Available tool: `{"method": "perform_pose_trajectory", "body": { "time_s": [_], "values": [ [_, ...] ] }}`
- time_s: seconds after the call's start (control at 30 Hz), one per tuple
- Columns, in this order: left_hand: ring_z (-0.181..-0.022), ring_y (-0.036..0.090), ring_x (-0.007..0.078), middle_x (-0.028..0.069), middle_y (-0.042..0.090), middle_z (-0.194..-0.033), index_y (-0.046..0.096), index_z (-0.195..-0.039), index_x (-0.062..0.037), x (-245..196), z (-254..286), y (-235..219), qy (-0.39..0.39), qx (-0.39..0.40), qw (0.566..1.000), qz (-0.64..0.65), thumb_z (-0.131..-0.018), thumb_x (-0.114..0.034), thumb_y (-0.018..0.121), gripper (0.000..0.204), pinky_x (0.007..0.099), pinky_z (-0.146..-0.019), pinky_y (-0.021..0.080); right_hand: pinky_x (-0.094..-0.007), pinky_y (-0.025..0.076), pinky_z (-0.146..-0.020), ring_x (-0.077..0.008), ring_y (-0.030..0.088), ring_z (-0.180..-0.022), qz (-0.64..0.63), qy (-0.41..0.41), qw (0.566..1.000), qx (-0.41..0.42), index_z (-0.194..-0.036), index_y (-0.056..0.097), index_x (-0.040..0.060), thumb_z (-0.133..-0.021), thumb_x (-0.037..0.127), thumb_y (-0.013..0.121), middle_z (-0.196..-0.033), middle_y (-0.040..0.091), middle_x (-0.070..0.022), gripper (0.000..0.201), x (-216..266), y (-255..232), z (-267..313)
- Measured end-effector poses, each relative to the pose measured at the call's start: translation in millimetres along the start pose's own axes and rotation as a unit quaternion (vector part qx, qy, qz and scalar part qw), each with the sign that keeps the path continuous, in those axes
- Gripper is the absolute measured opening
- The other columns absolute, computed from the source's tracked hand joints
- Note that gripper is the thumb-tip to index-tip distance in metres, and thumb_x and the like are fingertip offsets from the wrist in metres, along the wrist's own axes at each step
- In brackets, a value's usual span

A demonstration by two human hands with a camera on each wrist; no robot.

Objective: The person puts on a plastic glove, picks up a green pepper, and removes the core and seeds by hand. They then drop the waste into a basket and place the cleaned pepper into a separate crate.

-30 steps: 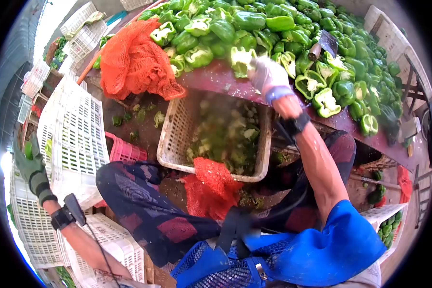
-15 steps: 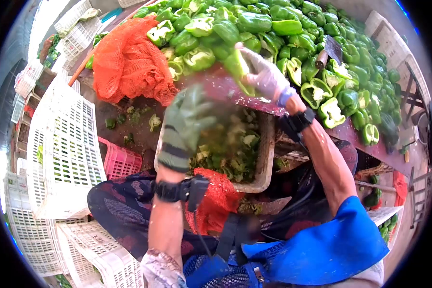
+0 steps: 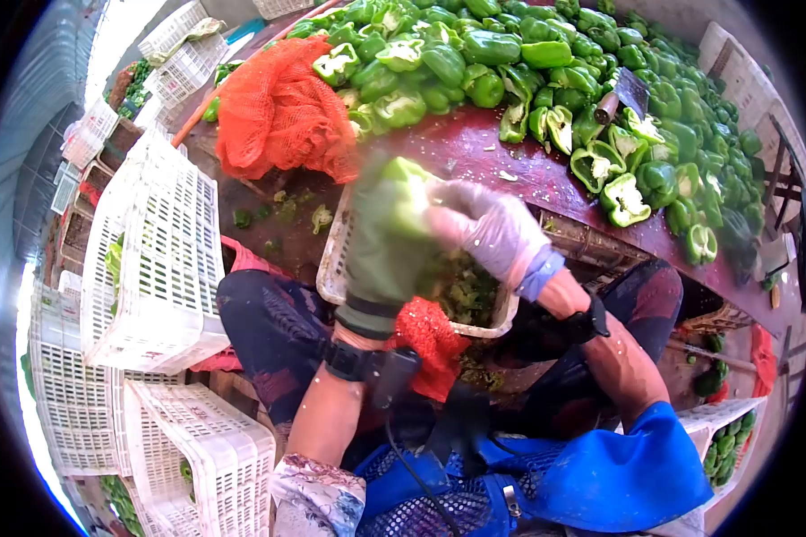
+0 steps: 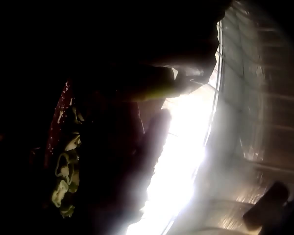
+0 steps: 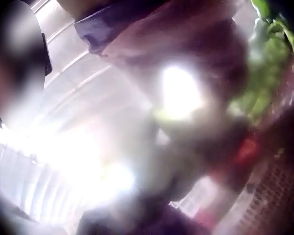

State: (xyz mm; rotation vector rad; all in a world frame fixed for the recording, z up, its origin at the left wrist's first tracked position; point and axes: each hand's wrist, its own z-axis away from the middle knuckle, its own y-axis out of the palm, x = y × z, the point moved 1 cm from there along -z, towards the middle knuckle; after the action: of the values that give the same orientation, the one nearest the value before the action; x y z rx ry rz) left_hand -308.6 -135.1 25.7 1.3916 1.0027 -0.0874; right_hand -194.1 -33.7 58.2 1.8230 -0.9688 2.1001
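A cut green pepper (image 3: 409, 195) is held up over the crate between my two hands. My left hand (image 3: 381, 259), in a dark green glove, is blurred and holds the pepper from the left. My right hand (image 3: 501, 234), in a thin whitish glove, grips the pepper's right side with its fingertips at the cut part. In the dark left wrist view a green strip of the pepper (image 4: 157, 90) shows against bright light. Below the hands, the plastic crate (image 3: 488, 329) contains green and pale scraps, partly hidden by them.
Green peppers (image 3: 493, 46), several cut open, are heaped on the dark red table (image 3: 475, 143). A cleaver (image 3: 631, 92) lies on them. Orange mesh bags (image 3: 282, 112) lie at the table's left edge and between the legs. White crates (image 3: 157, 259) stand at the left.
My left hand has come from the white crates at the left to the middle. My right hand has lifted the cut pepper off the table edge and drawn it down-left to meet it.
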Motion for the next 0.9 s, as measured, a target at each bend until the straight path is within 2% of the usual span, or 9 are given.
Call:
{"method": "perform_pose_trajectory", "body": {
  "time_s": [0.07, 0.17, 0.3, 0.37, 0.4, 0.5, 0.7, 0.77, 0.9],
  "values": [
    [-0.117, 0.054, 0.0229, 0.0117, 0.053, -0.132, 0.045, -0.138, -0.0054, 6.6, 4.1, 2.0, 0.095, -0.004, 0.983, -0.157, -0.102, -0.028, 0.044, 0.042, 0.0391, -0.100, 0.046, -0.0325, 0.051, -0.086, -0.0215, 0.067, -0.098, -0.097, -0.028, 0.995, 0.012, -0.125, 0.059, -0.0025, -0.083, 0.036, 0.074, -0.109, 0.069, -0.0167, 0.059, 2.1, 12.9, 7.8],
    [-0.120, 0.053, 0.0213, 0.0127, 0.052, -0.135, 0.045, -0.138, -0.0026, 9.2, 5.9, -0.5, 0.246, 0.008, 0.848, -0.470, -0.103, -0.028, 0.043, 0.043, 0.0376, -0.104, 0.043, -0.0328, 0.051, -0.086, -0.0222, 0.067, -0.099, -0.139, -0.046, 0.989, 0.018, -0.127, 0.058, -0.0024, -0.082, 0.035, 0.075, -0.110, 0.069, -0.0180, 0.061, -4.9, 17.8, 4.3],
    [-0.118, 0.055, 0.0229, 0.0138, 0.054, -0.133, 0.046, -0.136, -0.0022, 18.0, 2.1, -4.9, 0.088, -0.036, 0.981, -0.168, -0.102, -0.034, 0.045, 0.047, 0.0383, -0.104, 0.044, -0.0367, 0.052, -0.082, -0.0281, 0.067, -0.096, -0.006, -0.048, 0.997, -0.068, -0.117, 0.061, -0.0029, -0.078, 0.029, 0.074, -0.100, 0.069, -0.0217, 0.051, -20.0, 17.8, 9.3],
    [-0.117, 0.056, 0.0241, 0.0143, 0.056, -0.130, 0.049, -0.134, -0.0027, 24.0, 1.5, -15.9, 0.071, -0.038, 0.983, -0.163, -0.099, -0.040, 0.049, 0.051, 0.0393, -0.102, 0.046, -0.0432, 0.050, -0.073, -0.0342, 0.064, -0.082, 0.249, -0.223, 0.940, -0.067, -0.102, 0.063, -0.0006, -0.075, 0.022, 0.069, -0.081, 0.064, -0.0205, 0.036, -16.5, 16.5, 15.0],
    [-0.117, 0.056, 0.0245, 0.0145, 0.057, -0.129, 0.049, -0.133, -0.0031, 26.8, 4.2, -22.2, 0.088, -0.022, 0.968, -0.236, -0.097, -0.042, 0.052, 0.053, 0.0396, -0.101, 0.047, -0.0442, 0.045, -0.071, -0.0367, 0.055, -0.080, 0.320, -0.311, 0.893, -0.051, -0.123, 0.055, 0.0001, -0.076, 0.012, 0.067, -0.087, 0.060, -0.0146, 0.050, -30.4, 18.4, 14.3],
    [-0.113, 0.058, 0.0252, 0.0149, 0.059, -0.123, 0.049, -0.133, -0.0048, 34.0, 11.9, -32.9, -0.055, -0.085, 0.994, -0.048, -0.091, -0.040, 0.061, 0.056, 0.0409, -0.098, 0.050, -0.0435, 0.043, -0.064, -0.0359, 0.056, -0.075, 0.350, -0.381, 0.848, -0.117, -0.117, 0.056, 0.0001, -0.077, 0.009, 0.064, -0.081, 0.058, -0.0152, 0.042, -35.9, 29.1, 8.5],
    [-0.106, 0.060, 0.0221, 0.0114, 0.060, -0.115, 0.050, -0.129, -0.0067, 67.1, 5.7, -48.8, 0.027, -0.162, 0.982, -0.091, -0.091, -0.027, 0.063, 0.046, 0.0389, -0.095, 0.051, -0.0466, 0.046, -0.062, -0.0364, 0.057, -0.067, 0.273, -0.292, 0.909, -0.122, -0.100, 0.060, 0.0036, -0.083, 0.007, 0.060, -0.073, 0.059, -0.0156, 0.018, -59.1, 45.7, -4.3],
    [-0.105, 0.060, 0.0207, 0.0095, 0.060, -0.113, 0.049, -0.130, -0.0071, 69.4, 2.2, -59.5, 0.133, -0.104, 0.891, -0.421, -0.091, -0.028, 0.063, 0.046, 0.0381, -0.095, 0.051, -0.0413, 0.048, -0.062, -0.0308, 0.059, -0.065, 0.223, -0.333, 0.900, -0.172, -0.103, 0.063, 0.0050, -0.088, 0.010, 0.060, -0.072, 0.060, -0.0141, 0.017, -61.7, 48.5, -5.7],
    [-0.104, 0.060, 0.0205, 0.0080, 0.059, -0.113, 0.049, -0.131, -0.0072, 75.2, 4.7, -58.3, 0.113, -0.107, 0.903, -0.400, -0.090, -0.027, 0.063, 0.048, 0.0384, -0.093, 0.052, -0.0319, 0.053, -0.070, -0.0194, 0.067, -0.075, -0.018, 0.012, 0.993, -0.115, -0.109, 0.065, 0.0045, -0.095, 0.019, 0.058, -0.085, 0.070, -0.0159, 0.021, -62.3, 45.4, -15.6]
  ]
}}
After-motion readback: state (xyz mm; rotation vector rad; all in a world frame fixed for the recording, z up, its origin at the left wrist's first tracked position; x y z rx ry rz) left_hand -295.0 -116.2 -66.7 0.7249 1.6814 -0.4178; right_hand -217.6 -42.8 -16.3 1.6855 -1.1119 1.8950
